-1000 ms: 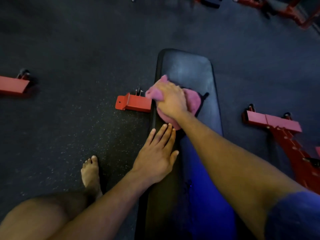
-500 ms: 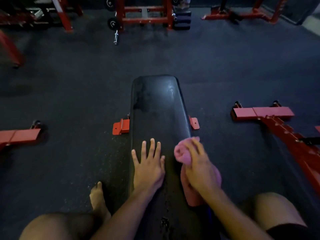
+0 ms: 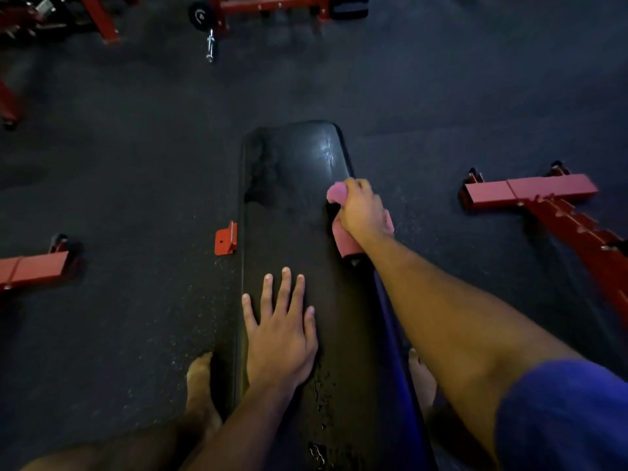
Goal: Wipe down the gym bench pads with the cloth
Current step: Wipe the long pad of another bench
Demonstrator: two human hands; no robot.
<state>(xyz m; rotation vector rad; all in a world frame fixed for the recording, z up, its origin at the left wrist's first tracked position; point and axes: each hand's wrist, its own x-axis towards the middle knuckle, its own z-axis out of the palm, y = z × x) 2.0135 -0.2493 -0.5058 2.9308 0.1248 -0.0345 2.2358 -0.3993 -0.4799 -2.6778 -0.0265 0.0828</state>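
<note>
From the head camera we can read no brand, label or writing: nothing on the bench, the cloth or the red frames is legible.

The black bench runs straight away from us, its long axis up and down the view, with the rounded far end pointing toward the red rack at the top. A glossy patch shines near that far end, and the pad surface looks cracked close to us.

The pink cloth sits at the right edge of the bench, about halfway along it. It is bunched into a roll lying roughly along that edge, one rounded end poking out past the fingers toward the far end, the other trailing back under the wrist.

Our right hand reaches forward on a nearly straight arm, knuckles up, grip wrapped tight around the cloth and pressing it on the pad's edge. A blue sleeve covers the upper arm.

Our left hand lies palm down on the near left part of the bench, fingers spread and pointing away from us, holding nothing.

A bare foot rests on the dark floor to the left of the bench, and another shows to its right. Red frame feet stand on the floor on both sides, well apart from the bench.
</note>
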